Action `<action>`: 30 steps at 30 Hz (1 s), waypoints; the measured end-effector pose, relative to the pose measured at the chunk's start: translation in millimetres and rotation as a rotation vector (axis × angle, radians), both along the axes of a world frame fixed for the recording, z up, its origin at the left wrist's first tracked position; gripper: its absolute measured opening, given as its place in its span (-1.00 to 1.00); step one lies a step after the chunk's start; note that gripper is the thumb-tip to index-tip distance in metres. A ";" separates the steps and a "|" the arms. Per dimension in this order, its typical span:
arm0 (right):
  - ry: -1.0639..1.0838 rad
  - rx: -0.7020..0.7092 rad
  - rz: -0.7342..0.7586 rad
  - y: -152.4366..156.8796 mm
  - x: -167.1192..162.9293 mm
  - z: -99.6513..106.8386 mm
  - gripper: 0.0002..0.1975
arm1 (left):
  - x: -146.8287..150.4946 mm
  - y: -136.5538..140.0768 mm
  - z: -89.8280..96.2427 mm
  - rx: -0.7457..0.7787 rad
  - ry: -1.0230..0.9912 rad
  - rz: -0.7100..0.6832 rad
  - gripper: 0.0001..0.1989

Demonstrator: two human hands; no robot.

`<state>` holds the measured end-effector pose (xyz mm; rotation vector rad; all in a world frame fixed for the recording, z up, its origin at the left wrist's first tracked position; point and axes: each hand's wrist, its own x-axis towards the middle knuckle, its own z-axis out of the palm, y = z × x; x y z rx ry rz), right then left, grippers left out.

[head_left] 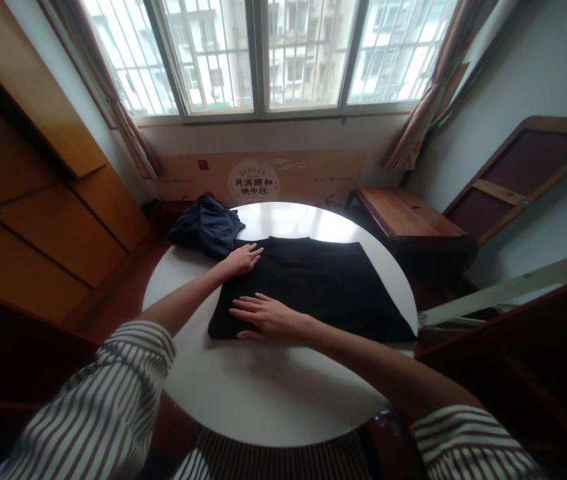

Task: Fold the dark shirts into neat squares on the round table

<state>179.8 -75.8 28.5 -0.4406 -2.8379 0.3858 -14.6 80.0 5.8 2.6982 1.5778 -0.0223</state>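
Observation:
A black folded garment lies spread flat on a round white table; its exact kind I cannot tell. My left hand rests on its far left part, fingers stretched out. Nearer to me, my right hand lies on the cloth's left front part with the fingers spread. Neither hand grips anything. Just beyond my left hand, a crumpled dark blue cloth item sits at the table's far left edge.
A low wooden table stands beyond on the right, near a leaning wooden panel. Wooden cabinets line the left side. A printed cardboard box is under the barred window, with curtains beside it.

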 end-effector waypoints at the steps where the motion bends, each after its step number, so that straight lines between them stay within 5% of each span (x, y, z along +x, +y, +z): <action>1: -0.021 -0.006 -0.007 -8.8 -7.1 -4.3 -0.33 | -0.5 0.1 0.6 -0.007 -0.001 0.013 -0.47; 6: -0.015 -0.062 0.034 -47.6 -1.7 -12.3 -0.24 | -3.5 0.7 5.0 -0.035 -0.018 0.070 -0.48; 11: 0.029 -0.198 0.131 -77.4 23.3 5.9 -0.31 | 16.4 -12.6 20.5 -0.011 0.020 0.111 -0.49; 13: 0.049 -0.221 0.021 -74.2 43.8 11.0 -0.42 | 39.7 -30.7 25.7 0.063 -0.011 0.072 -0.50; 16: 0.039 -0.114 -0.409 -52.3 96.1 4.7 -0.52 | 83.4 -69.8 26.0 0.115 -0.121 -0.154 -0.51; 20: -0.138 0.041 -0.862 -27.4 183.8 -23.4 -0.47 | 119.3 -120.4 15.7 -0.021 -0.208 -0.484 -0.46; 25: -0.293 0.002 -0.952 -28.8 240.5 -33.5 -0.32 | 109.0 -149.0 7.9 -0.137 -0.228 -0.559 -0.29; 30: -0.207 -0.005 -0.950 14.9 217.5 -3.6 -0.46 | 131.4 -154.9 11.8 -0.128 -0.246 -0.621 -0.30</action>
